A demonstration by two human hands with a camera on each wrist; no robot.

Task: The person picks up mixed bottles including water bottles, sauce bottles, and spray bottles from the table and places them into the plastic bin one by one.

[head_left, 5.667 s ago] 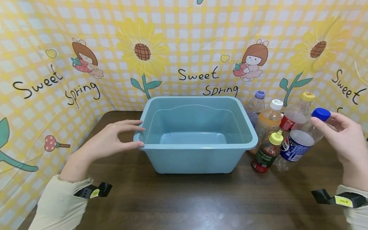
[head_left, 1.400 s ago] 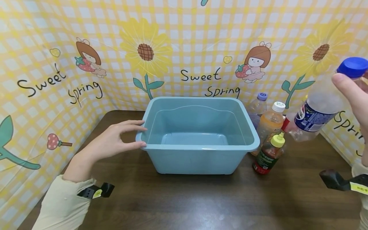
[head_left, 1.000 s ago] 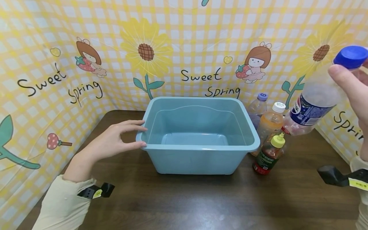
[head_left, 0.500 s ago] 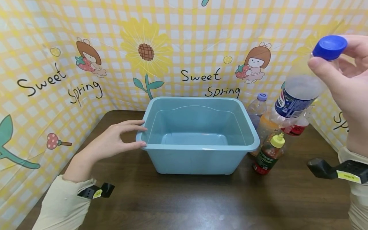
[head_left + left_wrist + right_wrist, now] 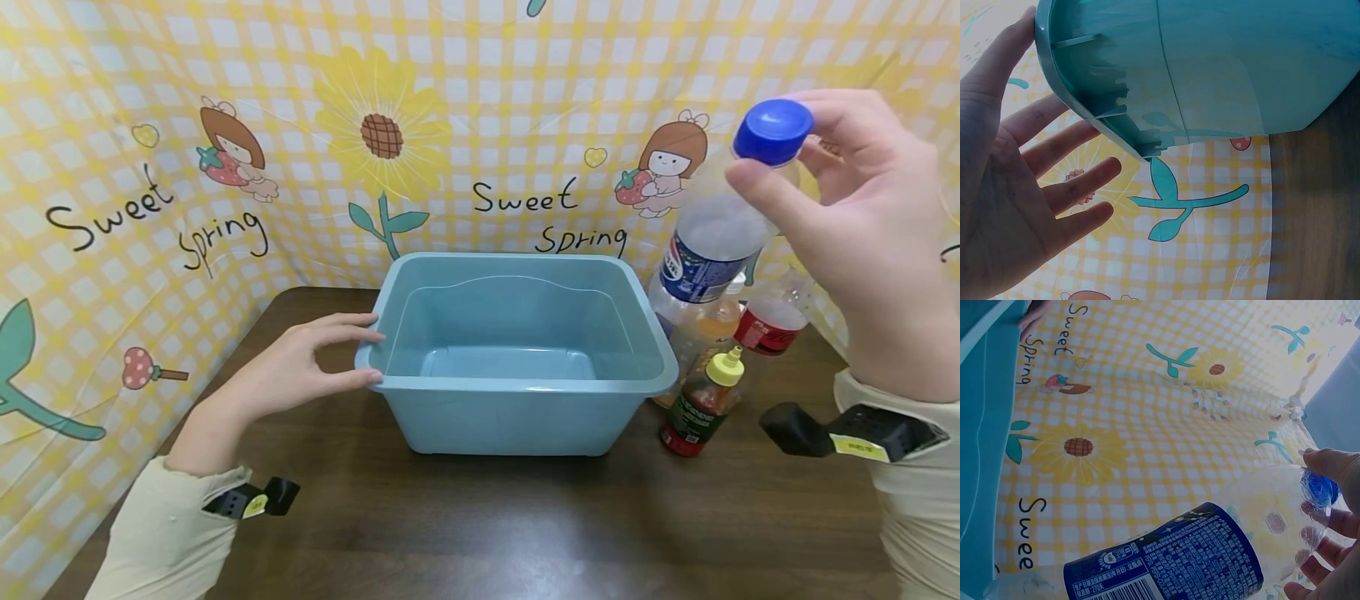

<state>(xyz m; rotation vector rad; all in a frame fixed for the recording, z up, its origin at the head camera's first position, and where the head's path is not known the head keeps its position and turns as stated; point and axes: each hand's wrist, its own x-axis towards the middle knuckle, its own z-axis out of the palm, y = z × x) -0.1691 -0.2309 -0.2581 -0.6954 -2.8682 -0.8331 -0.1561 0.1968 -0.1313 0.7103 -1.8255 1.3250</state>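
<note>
My right hand (image 5: 873,200) grips a clear plastic soda bottle (image 5: 701,271) by its neck, just below the blue cap. The bottle hangs tilted, its base down and to the left, by the right rim of a blue plastic tub (image 5: 502,421). In the right wrist view the bottle's blue label (image 5: 1185,553) faces me, with thumb and fingers around the neck. On the tub's left end rests my left hand (image 5: 296,362), thumb and fingertips touching the rim. The left wrist view shows its fingers (image 5: 1082,184) spread and fairly straight. Nothing lies inside the tub.
Right of the tub stand a sauce bottle (image 5: 693,417) with a yellow nozzle cap, an orange-tinted bottle (image 5: 716,321) and a red-labelled bottle (image 5: 768,329). The held bottle partly covers those behind. A checked yellow cloth (image 5: 480,108) walls in the dark wooden table (image 5: 480,525).
Having stood tilted among the others at first, the blue-capped bottle was lifted up and right by my right hand, then carried left toward the tub. My left hand stayed on the rim.
</note>
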